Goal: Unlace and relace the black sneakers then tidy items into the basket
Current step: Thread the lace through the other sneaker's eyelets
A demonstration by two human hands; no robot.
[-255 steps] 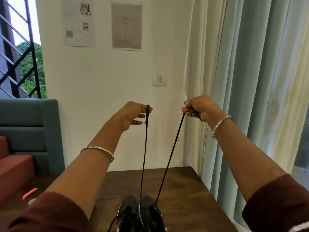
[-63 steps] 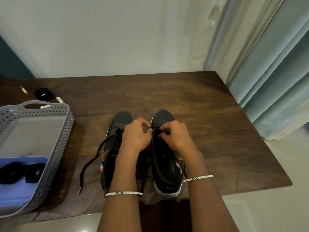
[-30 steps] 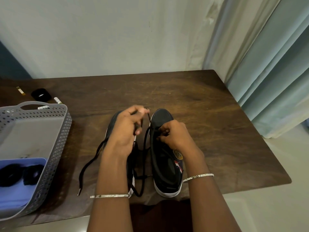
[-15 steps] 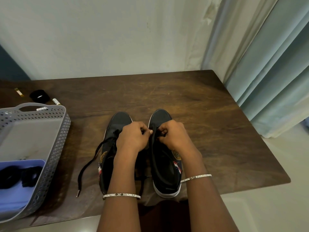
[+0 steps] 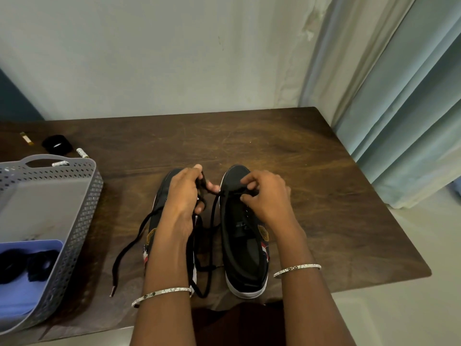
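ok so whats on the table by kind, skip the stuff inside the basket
sneakers: 2
basket: 1
white tubes: 2
black round thing: 1
yellow strip: 1
total: 7

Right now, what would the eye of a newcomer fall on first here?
Two hands work mid-table: the left hand and right hand pinch a black lace at the front of the right sneaker, with the left sneaker beside it. A grey perforated basket stands at the left edge of the table.
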